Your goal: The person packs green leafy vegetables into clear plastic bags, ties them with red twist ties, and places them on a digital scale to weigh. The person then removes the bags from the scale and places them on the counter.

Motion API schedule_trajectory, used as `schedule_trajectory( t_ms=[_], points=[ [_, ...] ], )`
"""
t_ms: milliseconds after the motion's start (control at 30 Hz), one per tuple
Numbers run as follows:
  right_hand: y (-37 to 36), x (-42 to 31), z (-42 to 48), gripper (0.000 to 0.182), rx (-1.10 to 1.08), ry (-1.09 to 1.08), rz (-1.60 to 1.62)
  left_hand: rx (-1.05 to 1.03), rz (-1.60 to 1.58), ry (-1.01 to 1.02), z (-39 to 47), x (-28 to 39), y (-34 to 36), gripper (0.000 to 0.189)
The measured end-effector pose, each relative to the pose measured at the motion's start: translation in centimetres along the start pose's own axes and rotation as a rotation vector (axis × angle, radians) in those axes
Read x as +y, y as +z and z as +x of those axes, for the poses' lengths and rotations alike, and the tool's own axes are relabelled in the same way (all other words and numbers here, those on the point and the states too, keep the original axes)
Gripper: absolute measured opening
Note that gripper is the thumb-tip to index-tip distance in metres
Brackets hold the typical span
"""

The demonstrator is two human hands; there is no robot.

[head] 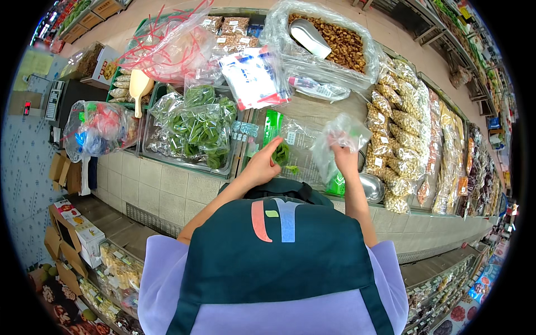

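My left hand [264, 164] is over the counter, index finger stretched out and thumb apart from it. Right beside its fingertips is a small bunch of leafy greens [282, 153]; whether the hidden fingers hold any of it cannot be seen. A loose leaf piece [292, 169] lies just to the right, on a clear printed plastic sheet [303, 157]. Crumpled in my right hand [346, 161] is a clear plastic bag [344, 129], its lower part hanging down to the left. To the left, bagged leafy greens [194, 134] fill a clear plastic tray [167, 165].
A metal scoop [372, 188] lies beside my right forearm. Bagged nuts [393, 138] are stacked at the right. Farther back are a stack of flat plastic bags [253, 77] and a plastic-lined box [274, 31] of nuts. A cream scoop [140, 86] rests at the left.
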State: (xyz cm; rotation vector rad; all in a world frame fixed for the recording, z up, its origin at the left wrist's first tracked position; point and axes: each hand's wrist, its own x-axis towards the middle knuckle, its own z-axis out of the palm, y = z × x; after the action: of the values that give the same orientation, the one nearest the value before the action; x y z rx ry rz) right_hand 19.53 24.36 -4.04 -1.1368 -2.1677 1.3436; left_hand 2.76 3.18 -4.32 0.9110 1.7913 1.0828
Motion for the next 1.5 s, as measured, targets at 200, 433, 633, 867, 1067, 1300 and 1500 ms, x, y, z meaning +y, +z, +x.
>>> schedule_trajectory(
  t_ms=[200, 433, 633, 867, 1067, 1300, 1500],
  points=[
    [0.1, 4.7, -0.8, 0.036, 0.007, -0.399, -0.562, -0.153, -0.285, -0.094, 0.5, 2.9, -2.3, 0.076],
    [3.5, 9.7, -4.6, 0.046, -0.606, -0.032, -0.745, -0.262, -0.214, 0.048, 0.9, 8.0, -5.6, 0.070],
    [-1.1, -3.5, -2.7, 0.071, -0.589, -0.091, -0.732, -0.377, -0.114, 0.096, 1.1, 11.6, -7.5, 0.065],
    [1.1, -8.9, -2.2, 0.084, -0.357, -0.512, -0.142, -0.638, -0.264, 0.180, 1.4, 16.2, -9.0, 0.060],
    [2.4, -7.6, -2.3, 0.065, -0.405, -0.253, 0.308, -0.400, -0.435, 0.376, 2.5, 17.7, -11.2, 0.052],
    [-0.3, -10.7, -1.4, 0.056, -0.314, -0.084, 0.610, -0.262, -0.544, 0.387, 4.9, 8.6, -6.5, 0.092],
    [0.2, -10.7, -0.5, 0.058, -0.105, -0.321, 0.455, -0.249, -0.554, 0.196, 3.7, 10.2, -3.3, 0.077]
  ],
)
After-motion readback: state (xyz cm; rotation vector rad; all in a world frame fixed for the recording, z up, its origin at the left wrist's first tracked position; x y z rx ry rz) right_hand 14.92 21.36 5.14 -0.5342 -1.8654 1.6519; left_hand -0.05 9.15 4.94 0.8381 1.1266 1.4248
